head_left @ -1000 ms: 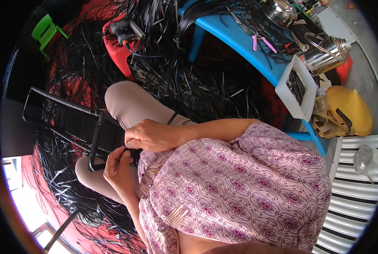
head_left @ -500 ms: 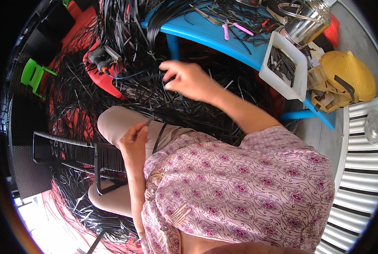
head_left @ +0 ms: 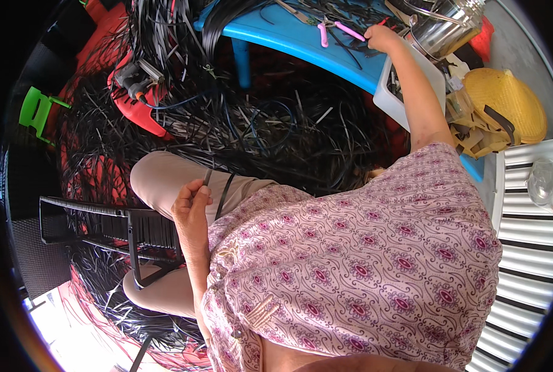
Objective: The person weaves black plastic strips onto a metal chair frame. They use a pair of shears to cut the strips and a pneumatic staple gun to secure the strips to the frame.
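My left hand (head_left: 191, 204) is closed above my thigh, thumb pressed to the fingers, with the tip of a short dark flat strip (head_left: 208, 177) sticking out of the pinch. A black strip (head_left: 224, 196) lies across the thigh beside it. Between my legs stands a black frame (head_left: 131, 242) wound with black strips. On the far right my right arm stretches over a white plastic bin (head_left: 391, 99). My right hand (head_left: 385, 39) is on the blue table (head_left: 289, 46), fingers curled over a red-handled tool (head_left: 383, 22); the hand mostly hides it. Pink-handled scissors (head_left: 345, 31) lie close by.
Heaps of black strips (head_left: 276, 136) cover the floor and hang off the table. A power tool (head_left: 137, 80) with a blue cord rests on a red stool (head_left: 146, 121). At right are a metal pot (head_left: 447, 31) and a yellow hat (head_left: 506, 102); a green chair (head_left: 38, 115) stands at left.
My right hand has gone from above the strip heap, rightward and away from me, to the table by the scissors. My left hand keeps its pinch. The view has shifted slightly.
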`<state>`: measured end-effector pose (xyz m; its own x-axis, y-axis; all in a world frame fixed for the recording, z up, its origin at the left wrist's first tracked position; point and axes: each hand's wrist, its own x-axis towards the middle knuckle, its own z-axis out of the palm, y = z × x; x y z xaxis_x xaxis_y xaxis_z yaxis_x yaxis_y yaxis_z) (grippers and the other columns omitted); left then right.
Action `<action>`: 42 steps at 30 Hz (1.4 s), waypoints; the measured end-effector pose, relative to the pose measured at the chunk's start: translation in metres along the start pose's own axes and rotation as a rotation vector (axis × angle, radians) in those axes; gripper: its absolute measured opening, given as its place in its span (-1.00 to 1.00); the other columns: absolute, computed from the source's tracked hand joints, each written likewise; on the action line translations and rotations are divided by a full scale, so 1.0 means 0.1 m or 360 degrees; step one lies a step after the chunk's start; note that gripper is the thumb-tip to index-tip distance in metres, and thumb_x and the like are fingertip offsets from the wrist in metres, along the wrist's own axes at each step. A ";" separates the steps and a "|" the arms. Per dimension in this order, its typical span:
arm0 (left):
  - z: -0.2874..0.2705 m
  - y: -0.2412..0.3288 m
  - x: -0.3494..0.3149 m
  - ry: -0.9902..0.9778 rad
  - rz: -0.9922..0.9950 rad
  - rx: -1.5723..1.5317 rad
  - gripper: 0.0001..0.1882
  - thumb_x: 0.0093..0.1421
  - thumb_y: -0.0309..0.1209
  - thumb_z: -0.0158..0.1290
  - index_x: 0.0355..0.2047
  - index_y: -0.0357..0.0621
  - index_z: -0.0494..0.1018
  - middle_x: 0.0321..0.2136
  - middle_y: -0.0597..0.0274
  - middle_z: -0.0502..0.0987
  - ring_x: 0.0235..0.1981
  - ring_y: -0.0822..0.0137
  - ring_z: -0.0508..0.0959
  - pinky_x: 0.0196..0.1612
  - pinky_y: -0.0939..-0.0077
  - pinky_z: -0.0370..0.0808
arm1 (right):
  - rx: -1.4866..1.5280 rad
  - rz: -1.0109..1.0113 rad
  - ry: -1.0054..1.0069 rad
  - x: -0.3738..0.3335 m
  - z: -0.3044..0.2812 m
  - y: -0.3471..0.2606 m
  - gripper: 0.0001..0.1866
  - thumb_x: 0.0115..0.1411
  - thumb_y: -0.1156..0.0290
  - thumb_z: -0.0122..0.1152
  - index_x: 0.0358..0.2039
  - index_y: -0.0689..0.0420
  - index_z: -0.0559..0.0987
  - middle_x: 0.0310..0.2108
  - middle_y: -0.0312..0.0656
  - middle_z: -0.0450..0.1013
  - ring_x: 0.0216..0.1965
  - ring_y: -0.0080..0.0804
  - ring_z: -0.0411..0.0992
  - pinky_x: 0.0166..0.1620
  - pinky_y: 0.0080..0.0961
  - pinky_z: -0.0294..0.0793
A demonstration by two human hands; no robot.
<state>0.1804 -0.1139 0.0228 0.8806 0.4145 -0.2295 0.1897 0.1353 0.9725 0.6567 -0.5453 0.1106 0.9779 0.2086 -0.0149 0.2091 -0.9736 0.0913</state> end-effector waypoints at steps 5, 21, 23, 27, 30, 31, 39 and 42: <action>0.15 0.22 0.04 0.0029 0.0471 0.0018 -0.39 0.30 -0.41 0.07 0.31 -0.22 0.13 0.28 0.01 0.22 0.33 0.18 0.18 0.35 0.27 0.07 | -0.0462 -0.0006 -0.0240 -0.07 0.00 -0.28 -0.56 -0.03 0.52 0.26 -0.06 0.08 0.59 -0.07 -0.04 0.55 0.01 -0.07 0.50 0.01 -0.22 0.50; 0.01 0.07 -0.03 0.0143 0.0224 -0.0205 -0.68 0.32 -0.34 0.09 -0.02 -0.30 0.47 -0.13 0.21 0.54 -0.07 0.43 0.48 0.08 0.57 0.35 | 0.1128 -0.0194 0.0331 -0.10 -0.27 -0.19 -0.79 0.08 0.25 0.25 -0.33 0.09 0.65 -0.50 -0.19 0.54 -0.50 -0.47 0.50 -0.36 -0.42 0.44; 0.04 0.10 -0.04 0.0139 0.0214 -0.0189 -0.69 0.32 -0.33 0.09 -0.05 -0.29 0.49 -0.17 0.23 0.55 -0.11 0.44 0.49 0.04 0.57 0.37 | 0.0210 -0.0551 0.0373 -0.09 -0.25 -0.28 -0.77 0.00 0.34 0.25 -0.27 -0.01 0.65 -0.35 -0.11 0.57 -0.31 -0.13 0.53 -0.26 -0.26 0.49; 0.03 0.10 -0.05 0.0120 0.0220 -0.0163 -0.69 0.31 -0.31 0.10 -0.05 -0.28 0.50 -0.19 0.23 0.56 -0.14 0.44 0.51 -0.01 0.57 0.39 | -0.0297 -0.0598 0.0197 -0.07 -0.07 -0.38 -0.76 -0.01 0.43 0.20 -0.27 0.07 0.64 -0.35 -0.03 0.56 -0.23 -0.02 0.52 -0.18 -0.18 0.49; 0.02 0.09 -0.05 0.0145 0.0230 -0.0171 -0.69 0.32 -0.29 0.09 -0.06 -0.27 0.50 -0.20 0.23 0.57 -0.16 0.44 0.52 -0.04 0.57 0.40 | -0.0358 -0.0683 0.0165 0.02 0.04 -0.37 -0.76 -0.04 0.46 0.22 -0.29 0.08 0.64 -0.35 0.00 0.55 -0.21 0.01 0.51 -0.14 -0.14 0.49; 0.00 0.09 -0.06 0.0150 0.0229 -0.0168 -0.68 0.32 -0.28 0.08 -0.06 -0.27 0.50 -0.20 0.23 0.57 -0.16 0.44 0.52 -0.05 0.57 0.40 | -0.0364 -0.0691 0.0140 0.01 0.03 -0.41 -0.75 -0.05 0.48 0.23 -0.29 0.09 0.64 -0.35 0.02 0.54 -0.21 0.01 0.51 -0.14 -0.13 0.50; 0.01 0.09 -0.05 0.0136 0.0221 -0.0192 -0.65 0.35 -0.22 0.04 -0.05 -0.27 0.50 -0.19 0.20 0.59 -0.17 0.44 0.53 -0.07 0.55 0.42 | -0.0449 -0.0730 0.0141 -0.10 0.08 -0.46 -0.83 0.02 0.47 0.20 -0.32 0.15 0.61 -0.38 0.11 0.53 -0.23 0.09 0.51 -0.16 -0.08 0.49; 0.01 0.10 -0.08 0.0162 0.0218 -0.0184 -0.62 0.36 -0.19 0.02 -0.05 -0.28 0.51 -0.20 0.19 0.59 -0.16 0.44 0.53 -0.07 0.54 0.42 | -0.0455 -0.0749 0.0170 -0.14 0.08 -0.52 -0.85 0.09 0.43 0.19 -0.32 0.16 0.59 -0.36 0.10 0.54 -0.22 0.09 0.51 -0.16 -0.08 0.50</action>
<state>0.1760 -0.1168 0.0344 0.8451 0.5243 -0.1042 0.0151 0.1714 0.9851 0.6318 -0.4984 0.0984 0.7704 0.6372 -0.0198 0.5987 -0.7124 0.3661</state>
